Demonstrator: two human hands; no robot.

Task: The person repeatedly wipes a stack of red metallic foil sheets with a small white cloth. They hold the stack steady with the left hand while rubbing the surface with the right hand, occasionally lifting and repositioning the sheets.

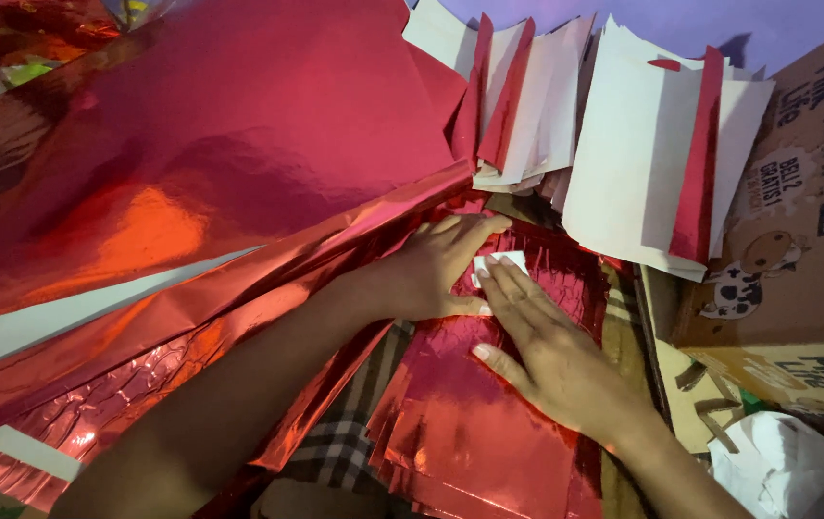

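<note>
My left hand point(436, 264) lies flat, fingers together, on a stack of shiny red foil sheets point(474, 423) in front of me. Beside it, my right hand point(547, 346) also presses flat on the stack, fingers spread. Between the fingertips of both hands shows a small white piece point(500, 261), perhaps tape or paper; I cannot tell which hand holds it. A large sheet of red foil point(229, 135) drapes over the left side and partly over my left forearm.
Folded white-and-red paper pieces point(643, 154) are piled at the back. A brown cardboard box point(797, 221) with printed pictures stands at the right. A crumpled white bag point(777, 461) lies at the lower right. Checked fabric point(345, 442) shows below the foil.
</note>
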